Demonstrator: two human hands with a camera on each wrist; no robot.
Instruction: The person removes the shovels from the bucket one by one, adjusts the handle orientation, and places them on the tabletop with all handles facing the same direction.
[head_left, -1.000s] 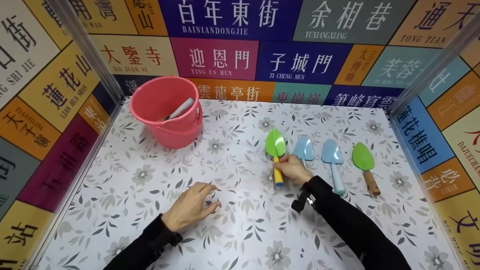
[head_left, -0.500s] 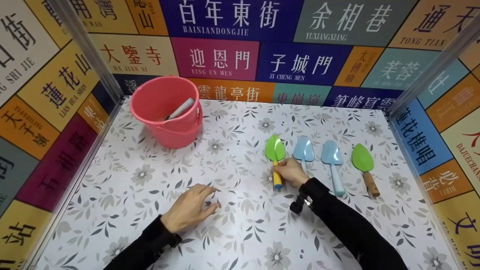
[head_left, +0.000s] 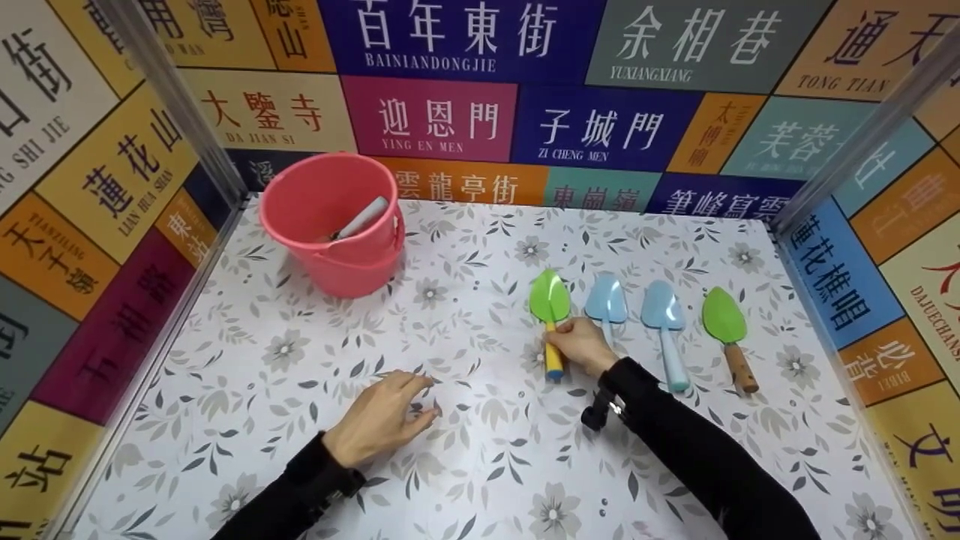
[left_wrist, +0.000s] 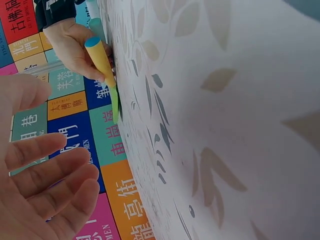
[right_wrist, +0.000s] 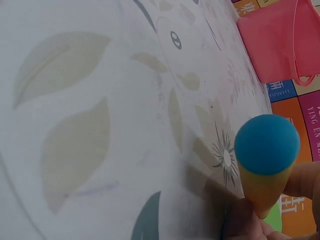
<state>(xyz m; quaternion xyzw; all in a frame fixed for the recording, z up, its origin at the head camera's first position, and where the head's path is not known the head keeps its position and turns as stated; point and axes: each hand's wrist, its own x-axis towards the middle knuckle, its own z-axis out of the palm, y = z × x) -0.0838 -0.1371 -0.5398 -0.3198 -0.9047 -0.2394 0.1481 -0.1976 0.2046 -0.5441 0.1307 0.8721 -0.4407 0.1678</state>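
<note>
Pinching right hand (head_left: 581, 341): yellow-handled trowel (head_left: 551, 306), seemingly being set beside blue trowels (head_left: 663, 304).
Left hand (head_left: 381, 414): spread, holding nothing.
Next move: likely calls for release.

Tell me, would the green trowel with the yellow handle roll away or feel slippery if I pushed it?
The yellow-handled trowel probably won't roll far: its handle looks round, but the wide leaf-shaped blade should stop it. That blade may feel slippery, since it shines. It's perhaps light, as the right hand just pinches it.
</note>
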